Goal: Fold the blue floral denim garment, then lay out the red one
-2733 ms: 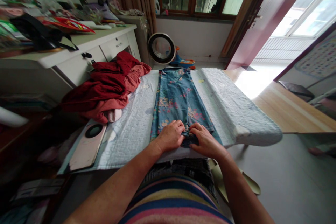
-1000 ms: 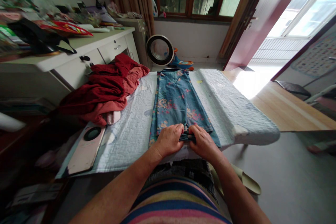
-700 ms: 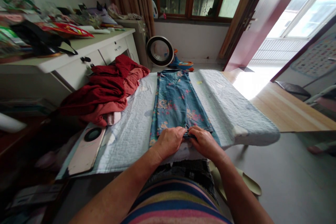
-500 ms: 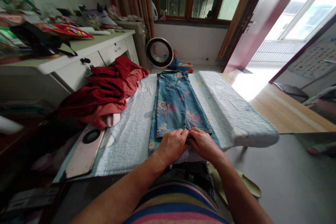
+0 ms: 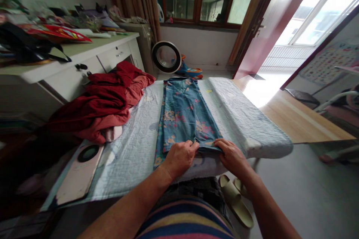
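Observation:
Blue floral jeans lie folded lengthwise on a pale quilted cloth over a board. My left hand pinches the near hem at its middle, with thumb and fingers together. At the hem's right corner, my right hand grips the fabric between thumb and fingers. The hem between both hands is slightly raised and turned. On the left side, a lower layer of the jeans shows beneath, running to the board's near edge. The undersides of both hands' grips are hidden.
Crumpled red clothing heaps at the board's left, beside a pinkish flat panel with a dark round hole. A cluttered white cabinet stands at left. Green slippers lie on the floor; a round-framed object stands beyond the board.
My right hand has moved right along the hem, away from my left hand, to the corner. The near right part of the lower layer is now drawn up. The view has shifted slightly.

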The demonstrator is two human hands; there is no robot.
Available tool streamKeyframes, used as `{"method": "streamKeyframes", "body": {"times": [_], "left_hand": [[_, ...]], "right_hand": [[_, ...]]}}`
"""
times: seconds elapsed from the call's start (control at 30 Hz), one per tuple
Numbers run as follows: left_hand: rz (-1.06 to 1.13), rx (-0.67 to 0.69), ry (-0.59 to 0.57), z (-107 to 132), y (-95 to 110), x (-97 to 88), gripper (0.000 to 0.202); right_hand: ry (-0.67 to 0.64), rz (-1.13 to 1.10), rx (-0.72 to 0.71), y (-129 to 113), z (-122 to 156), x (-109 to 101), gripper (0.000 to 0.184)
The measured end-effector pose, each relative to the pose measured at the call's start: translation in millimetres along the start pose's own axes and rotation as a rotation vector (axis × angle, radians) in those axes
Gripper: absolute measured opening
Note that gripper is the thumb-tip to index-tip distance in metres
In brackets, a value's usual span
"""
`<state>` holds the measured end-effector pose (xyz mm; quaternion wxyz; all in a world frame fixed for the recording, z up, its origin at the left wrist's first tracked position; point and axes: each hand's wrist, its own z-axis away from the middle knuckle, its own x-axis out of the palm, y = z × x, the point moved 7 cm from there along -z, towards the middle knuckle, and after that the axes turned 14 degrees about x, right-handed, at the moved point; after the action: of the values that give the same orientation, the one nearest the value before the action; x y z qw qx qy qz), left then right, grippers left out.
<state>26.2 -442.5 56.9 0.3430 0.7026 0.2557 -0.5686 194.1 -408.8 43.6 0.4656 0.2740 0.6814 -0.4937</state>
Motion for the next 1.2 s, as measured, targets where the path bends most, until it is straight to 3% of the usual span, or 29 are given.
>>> {"method": "streamKeyframes", "body": {"times": [0.2, 0.33, 0.53, 0.83, 1.03, 1.13, 1.2], "left_hand": [[0.002, -0.026, -0.007, -3, -5, -3.5, 0.019], [-0.012, -0.03, -0.015, -3, -7, -6.1, 0.026], [-0.003, -0.038, -0.014, -3, -11, -7.2, 0.02], [0.093, -0.036, 0.062, -6, -23, -3.6, 0.022], [0.159, -0.02, 0.07, -11, -28, -5.3, 0.023], [0.217, -0.008, 0.074, -15, -33, -6.3, 0.023], [0.244, 0.0, 0.07, -17, -36, -6.3, 0.023]], "right_hand": [[0.185, -0.052, 0.023, 10, 10, -11, 0.045], [0.293, -0.187, -0.011, 5, 15, -22, 0.03], [0.24, -0.365, 0.011, 10, 10, -34, 0.012], [0.243, -0.417, 0.258, 40, -14, -31, 0.025], [0.19, -0.375, 0.312, 51, -30, -17, 0.046], [0.198, -0.348, 0.314, 48, -30, -17, 0.044], [0.299, -0.277, 0.297, 36, -24, -26, 0.034]]}}
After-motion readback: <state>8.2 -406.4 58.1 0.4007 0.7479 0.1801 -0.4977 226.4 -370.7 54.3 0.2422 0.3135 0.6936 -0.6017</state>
